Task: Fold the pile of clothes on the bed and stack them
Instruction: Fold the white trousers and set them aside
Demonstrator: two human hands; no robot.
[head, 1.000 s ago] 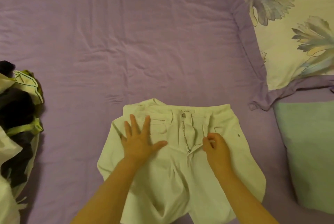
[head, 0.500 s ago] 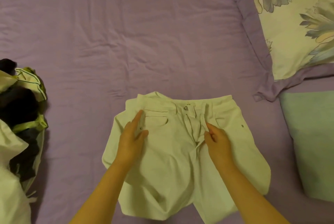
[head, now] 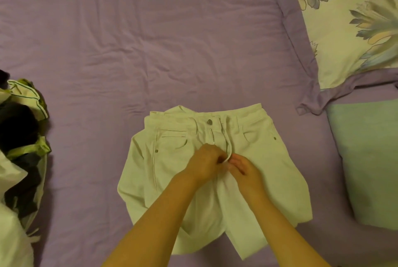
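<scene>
- A bed (head: 172,40) covered by a wrinkled lilac cotton sheet fills the head view.
- A pair of white denim trousers (head: 172,172) lies front side up on the near middle of the sheet, waistband away from the person, legs running toward the bottom edge.
- The metal waist button (head: 209,122) sits at the top of the fly, and the zip (head: 212,137) below it is open.
- The left hand (head: 205,164) is curled at the lower end of the fly; its grip appears to pinch the fabric there, though the fingertips are hidden.
- The right hand (head: 245,169) pinches the loose white fly flap (head: 229,152) between thumb and fingers, just beside the left hand.
- A heap of unfolded clothes in black, lime green and white (head: 19,137) lies at the left edge of the bed, well apart from the trousers.
- A cream pillow with a purple floral print (head: 344,29) sits at the upper right.
- A pale green cushion (head: 370,159) lies just below it, near the trousers' right side.
</scene>
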